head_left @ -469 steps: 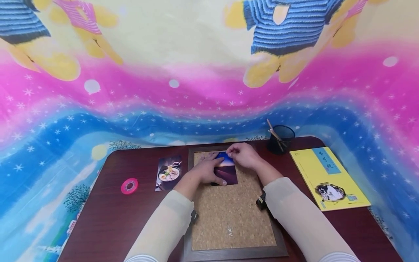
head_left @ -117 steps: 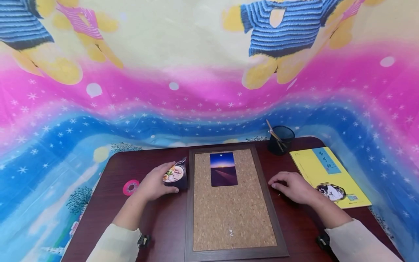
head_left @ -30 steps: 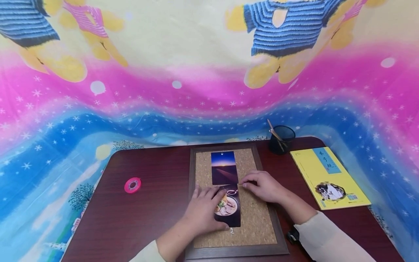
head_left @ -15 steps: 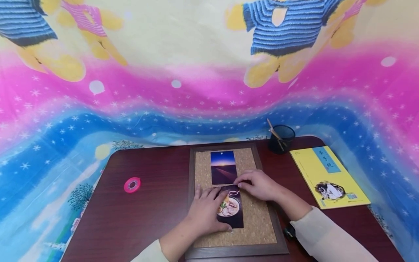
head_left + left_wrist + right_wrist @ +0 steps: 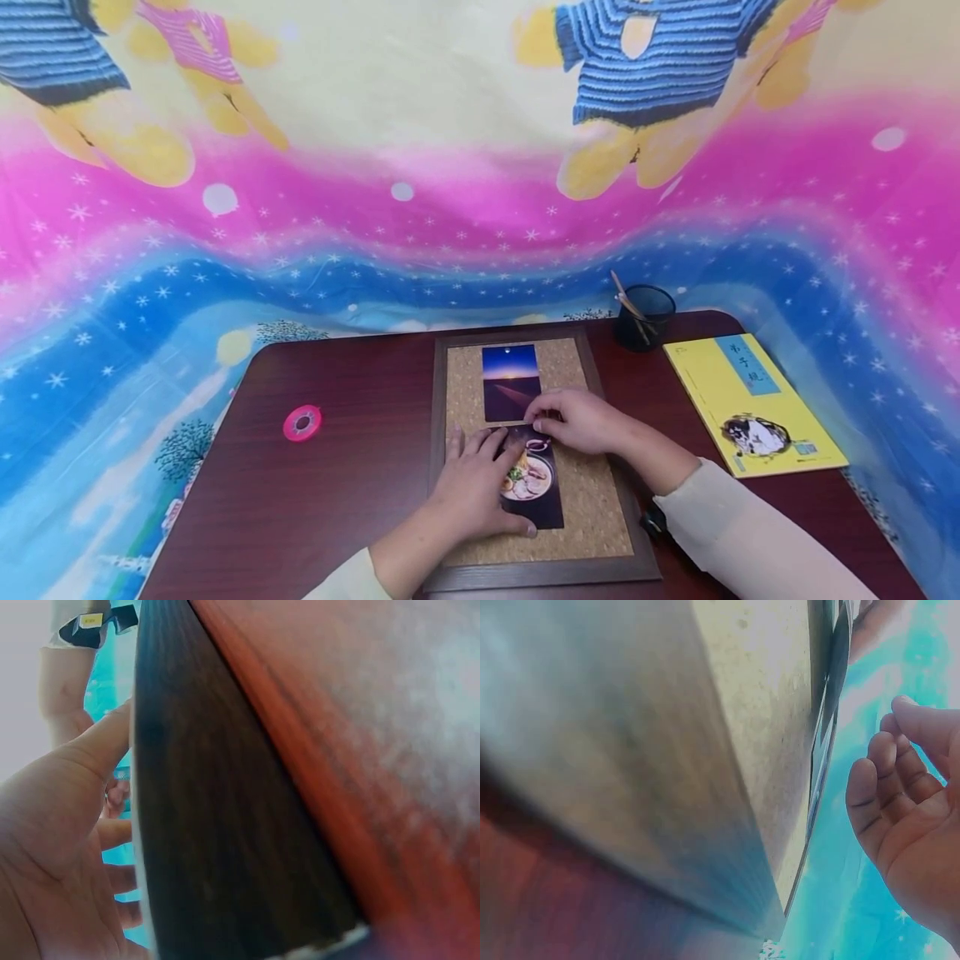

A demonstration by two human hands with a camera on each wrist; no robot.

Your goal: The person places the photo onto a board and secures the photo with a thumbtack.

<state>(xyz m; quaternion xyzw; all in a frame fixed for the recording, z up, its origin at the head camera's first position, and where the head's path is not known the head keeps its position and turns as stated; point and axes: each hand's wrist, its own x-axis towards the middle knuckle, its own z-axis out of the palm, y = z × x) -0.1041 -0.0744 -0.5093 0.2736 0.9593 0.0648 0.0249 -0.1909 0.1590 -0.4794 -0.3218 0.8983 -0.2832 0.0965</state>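
Observation:
A framed corkboard (image 5: 588, 517) lies on the table. Near its top is a sunset photo (image 5: 512, 383) with a small shiny tack at its upper edge. Just below lies a ramen photo (image 5: 547, 510). My left hand (image 5: 471, 483) spreads its fingers over that photo's left part, thumb at the bottom edge. The right hand (image 5: 576, 421) brings thumb and forefinger together at the ramen photo's top edge; I cannot tell what small thing is between them. In the left wrist view the dark frame (image 5: 202, 780) hides part of the left hand. The right wrist view shows the right hand's curled fingers (image 5: 862, 787).
A pink tape roll (image 5: 303, 423) lies on the table's left side. At the back right stands a black mesh pen cup (image 5: 645, 321) with pencils, and a yellow book (image 5: 697, 392) lies in front of it. A printed curtain (image 5: 450, 225) hangs behind the table.
The ramen photo has gone from the table's left side onto the corkboard under the sunset photo. Over the last second it slid slightly right, and the right hand moved left along its top edge.

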